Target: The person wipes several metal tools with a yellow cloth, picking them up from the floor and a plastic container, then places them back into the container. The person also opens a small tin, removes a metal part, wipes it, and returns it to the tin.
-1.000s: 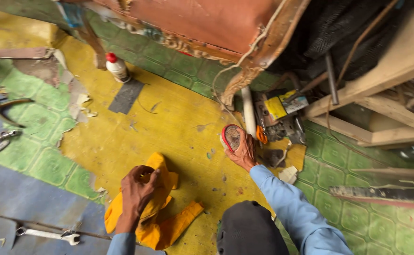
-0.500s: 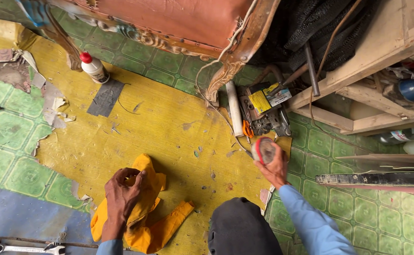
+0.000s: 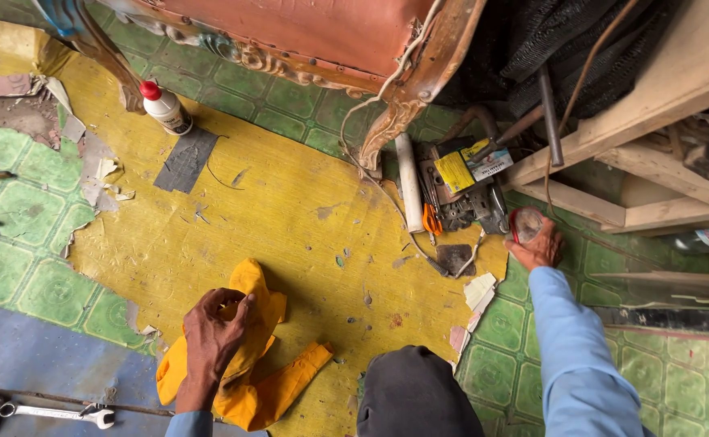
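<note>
head view looks straight down on a floor (image 3: 39, 267) of green patterned tiles with a worn yellow sheet (image 3: 290, 218) laid over its middle. left hand (image 3: 211, 340) rests near the sheet's lower edge, fingers curled and pressed on a crumpled yellow cloth (image 3: 245, 380), the grip closed on its folds. right hand (image 3: 538, 247), reaching out of a light blue sleeve (image 3: 573, 356), is at the sheet's right edge with its grip clamped around a small round clear jar (image 3: 526, 222) with a red rim, held just beside a heap of tools (image 3: 460, 194) with orange-handled pliers and a white tube. a white bottle with a red cap (image 3: 164, 107) stands near the sheet's upper left corner beside a carved chair leg (image 3: 383, 133). a wrench (image 3: 59, 413) lies on the blue strip at the floor's lower left corner, well apart from both hands.
</note>
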Action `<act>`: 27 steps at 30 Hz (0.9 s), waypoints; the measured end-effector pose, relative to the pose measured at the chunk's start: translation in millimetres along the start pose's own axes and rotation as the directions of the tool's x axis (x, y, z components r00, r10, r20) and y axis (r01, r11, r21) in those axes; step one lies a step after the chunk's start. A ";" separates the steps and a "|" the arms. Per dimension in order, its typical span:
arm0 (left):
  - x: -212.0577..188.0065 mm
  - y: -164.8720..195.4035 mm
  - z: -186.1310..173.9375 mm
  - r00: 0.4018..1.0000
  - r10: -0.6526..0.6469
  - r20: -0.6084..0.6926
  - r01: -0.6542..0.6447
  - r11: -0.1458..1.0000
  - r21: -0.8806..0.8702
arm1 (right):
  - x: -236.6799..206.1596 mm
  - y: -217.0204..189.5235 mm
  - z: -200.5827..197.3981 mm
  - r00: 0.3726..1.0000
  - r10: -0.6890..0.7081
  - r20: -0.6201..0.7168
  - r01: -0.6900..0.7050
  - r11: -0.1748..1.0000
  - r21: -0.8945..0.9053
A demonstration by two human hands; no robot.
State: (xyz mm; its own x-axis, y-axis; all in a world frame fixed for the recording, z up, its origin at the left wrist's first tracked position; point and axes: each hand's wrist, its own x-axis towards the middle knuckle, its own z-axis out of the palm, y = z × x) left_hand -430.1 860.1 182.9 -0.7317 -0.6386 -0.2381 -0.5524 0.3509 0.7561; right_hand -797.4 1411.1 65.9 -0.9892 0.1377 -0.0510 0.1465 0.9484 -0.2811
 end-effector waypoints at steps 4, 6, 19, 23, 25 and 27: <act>-0.8 2.6 0.7 1.000 -0.013 0.011 0.013 1.000 0.005 | 22.8 -7.3 6.0 0.983 0.010 0.182 -0.053 0.971 0.232; 1.0 3.0 1.6 1.000 -0.013 0.012 0.013 1.000 0.002 | 23.3 -5.0 5.0 0.988 -0.001 0.155 -0.048 0.947 0.317; 1.5 4.8 4.7 0.999 0.046 0.029 -0.045 0.998 -0.032 | 4.8 -22.6 37.6 0.968 -0.235 -0.088 0.251 0.921 0.298; -3.0 6.1 -1.5 0.999 0.035 0.011 -0.035 0.999 -0.020 | 3.6 -49.0 34.5 0.995 -0.088 -0.056 0.088 0.996 0.000; -3.8 5.9 -5.7 1.000 0.020 -0.004 -0.020 0.999 -0.031 | -4.2 -61.6 23.8 0.985 -0.106 -0.134 0.113 0.992 0.048; -3.9 6.1 -8.1 1.000 0.014 -0.012 -0.014 0.999 -0.035 | -11.5 -76.1 10.7 0.932 -0.133 -0.336 0.202 0.963 0.178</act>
State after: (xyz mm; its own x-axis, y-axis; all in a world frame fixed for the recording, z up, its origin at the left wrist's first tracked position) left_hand -427.3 859.2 193.3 -0.7343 -0.6421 -0.2205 -0.5277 0.3355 0.7804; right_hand -797.1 1334.3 77.6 -0.9451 0.0978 0.3119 -0.0570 0.8903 -0.4518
